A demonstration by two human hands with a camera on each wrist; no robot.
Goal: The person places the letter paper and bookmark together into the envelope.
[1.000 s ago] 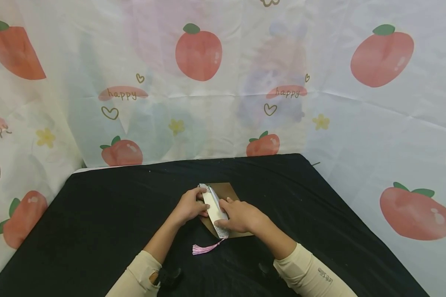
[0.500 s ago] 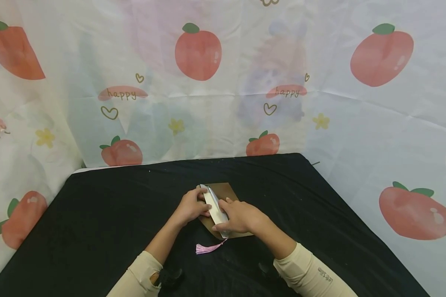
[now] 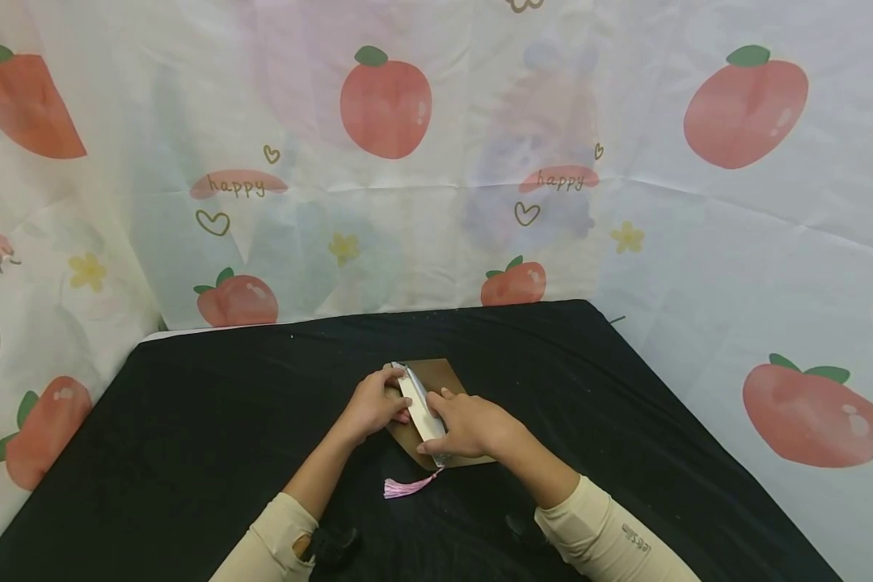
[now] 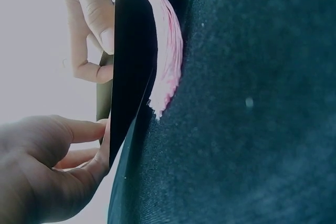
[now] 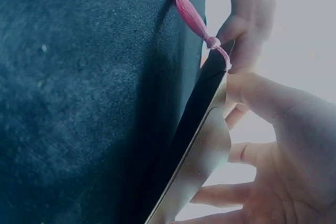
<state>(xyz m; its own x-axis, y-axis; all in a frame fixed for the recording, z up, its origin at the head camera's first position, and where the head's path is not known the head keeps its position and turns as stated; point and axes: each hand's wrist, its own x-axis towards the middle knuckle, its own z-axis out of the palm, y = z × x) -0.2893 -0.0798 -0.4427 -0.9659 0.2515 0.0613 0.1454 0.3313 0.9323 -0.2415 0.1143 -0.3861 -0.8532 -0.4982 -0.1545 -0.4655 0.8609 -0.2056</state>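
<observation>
A long cream strip [image 3: 420,408] with a pink tassel [image 3: 411,487] at its near end lies slantwise over a flat brown paper piece [image 3: 438,373]. My left hand [image 3: 371,406] pinches the strip's left edge, thumb on the cream face and other fingers at the side. From the other side, my right hand [image 3: 474,424] holds it, thumb near the lower end and index finger along the right edge. In the left wrist view the tassel [image 4: 169,45] hangs against the dark cloth. Close to the right thumb, the right wrist view shows its knotted cord [image 5: 212,43].
A black cloth [image 3: 262,453] covers the table under both hands. Behind it and at both sides hangs a pale curtain [image 3: 436,218] printed with red fruit. A small dark object [image 3: 332,546] sits beside the left sleeve.
The strip has tilted and looks narrower, its patterned ends less visible. The tassel has shifted slightly right. Both hands keep nearly the same place.
</observation>
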